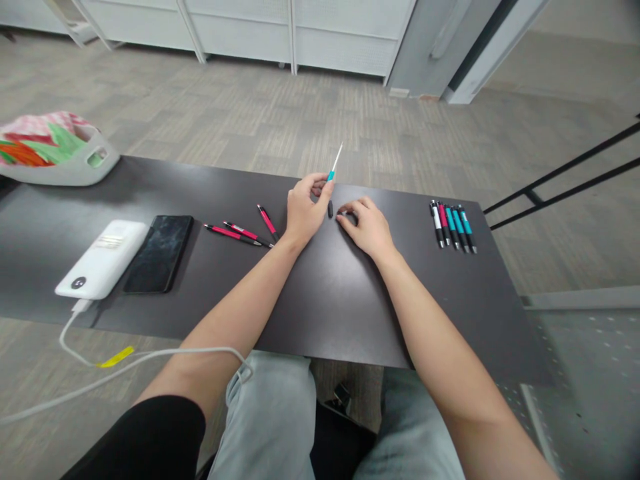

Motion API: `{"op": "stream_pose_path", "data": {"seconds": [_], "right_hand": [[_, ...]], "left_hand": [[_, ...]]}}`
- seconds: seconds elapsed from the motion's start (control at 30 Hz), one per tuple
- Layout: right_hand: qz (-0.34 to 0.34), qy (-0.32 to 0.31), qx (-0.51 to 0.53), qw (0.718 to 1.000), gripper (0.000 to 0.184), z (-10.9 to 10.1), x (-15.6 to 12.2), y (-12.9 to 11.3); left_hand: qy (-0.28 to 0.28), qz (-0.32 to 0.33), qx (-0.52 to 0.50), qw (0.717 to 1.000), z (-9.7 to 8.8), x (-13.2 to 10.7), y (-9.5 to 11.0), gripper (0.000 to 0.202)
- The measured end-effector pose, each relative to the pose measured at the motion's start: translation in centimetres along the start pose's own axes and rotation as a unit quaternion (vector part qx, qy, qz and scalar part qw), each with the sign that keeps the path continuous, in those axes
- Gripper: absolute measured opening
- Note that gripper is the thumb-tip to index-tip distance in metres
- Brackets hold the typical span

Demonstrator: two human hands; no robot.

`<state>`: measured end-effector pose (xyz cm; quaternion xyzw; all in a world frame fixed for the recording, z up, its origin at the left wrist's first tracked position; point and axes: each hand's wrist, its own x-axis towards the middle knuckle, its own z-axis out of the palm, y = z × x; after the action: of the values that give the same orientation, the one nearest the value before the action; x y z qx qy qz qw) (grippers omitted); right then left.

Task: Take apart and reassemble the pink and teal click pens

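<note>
My left hand (pixel 309 203) is closed on a teal pen barrel (pixel 331 176), held above the far part of the table. A thin pale refill (pixel 338 157) sticks out of the barrel, pointing up and away. On the table between my hands lies a short black pen piece (pixel 330 209). My right hand (pixel 367 227) rests just right of it, thumb and forefinger tips close together near the tabletop; what they pinch, if anything, is too small to tell. Left of my left hand lie three red-and-black pens (pixel 240 231), one partly hidden by my wrist.
Several assembled pens (pixel 453 227) in white, red and teal stand in a row at the right of the dark table (pixel 330 300). A black phone (pixel 160 253) and a white power bank (pixel 105 260) with a cable (pixel 150 357) lie left. A white basket (pixel 75 167) holds colourful items.
</note>
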<state>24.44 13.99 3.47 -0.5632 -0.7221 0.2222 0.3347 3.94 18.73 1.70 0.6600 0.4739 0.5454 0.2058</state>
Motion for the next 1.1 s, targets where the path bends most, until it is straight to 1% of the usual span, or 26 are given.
{"op": "stream_pose_path", "data": {"seconds": [0.07, 0.17, 0.23, 0.3, 0.37, 0.43, 0.53, 0.63, 0.77, 0.87, 0.97, 1.1], "right_hand": [[0.006, 0.002, 0.064, 0.998, 0.019, 0.3, 0.2, 0.6], [0.037, 0.020, 0.166, 0.985, 0.036, 0.7, 0.8, 1.6], [0.062, 0.069, 0.223, 0.970, 0.050, 0.5, 1.3, 2.1], [0.079, 0.141, 0.264, 0.951, 0.057, -0.1, 1.8, 2.3], [0.086, 0.200, 0.279, 0.935, 0.058, -1.0, 2.1, 2.2], [0.082, 0.222, 0.276, 0.932, 0.055, -1.9, 2.3, 2.0], [0.077, 0.231, 0.288, 0.926, 0.056, -2.4, 2.4, 2.1], [0.074, 0.245, 0.309, 0.916, 0.062, -2.2, 2.5, 2.9], [0.045, 0.227, 0.293, 0.928, 0.066, -1.9, 2.7, 3.5], [0.036, 0.222, 0.298, 0.928, 0.066, -2.0, 2.8, 3.0], [0.040, 0.224, 0.303, 0.925, 0.066, -2.3, 2.8, 2.2], [0.048, 0.227, 0.308, 0.923, 0.066, -2.3, 2.7, 1.7]], "left_hand": [[-0.010, -0.009, 0.014, 1.000, 0.1, -0.2, -0.3, 0.027], [-0.049, -0.021, 0.071, 0.996, -0.1, -0.6, 0.1, 0.014], [-0.081, -0.023, 0.104, 0.991, -0.3, -0.8, 0.7, 0.014], [-0.103, -0.018, 0.123, 0.987, -0.5, -1.0, 1.3, 0.013], [-0.117, -0.007, 0.130, 0.985, -0.6, -1.1, 1.6, 0.014], [-0.124, 0.006, 0.130, 0.984, -0.6, -1.2, 1.5, 0.014], [-0.126, 0.017, 0.129, 0.983, -0.5, -1.3, 1.1, 0.016], [-0.127, 0.025, 0.121, 0.984, -0.4, -1.5, 0.7, 0.017], [-0.128, 0.030, 0.112, 0.985, -0.3, -1.5, 0.5, 0.019], [-0.129, 0.032, 0.108, 0.985, -0.3, -1.5, 0.4, 0.020], [-0.134, 0.033, 0.106, 0.985, -0.3, -1.5, 0.4, 0.021], [-0.140, 0.037, 0.121, 0.982, -0.3, -1.6, 0.6, 0.021]]}}
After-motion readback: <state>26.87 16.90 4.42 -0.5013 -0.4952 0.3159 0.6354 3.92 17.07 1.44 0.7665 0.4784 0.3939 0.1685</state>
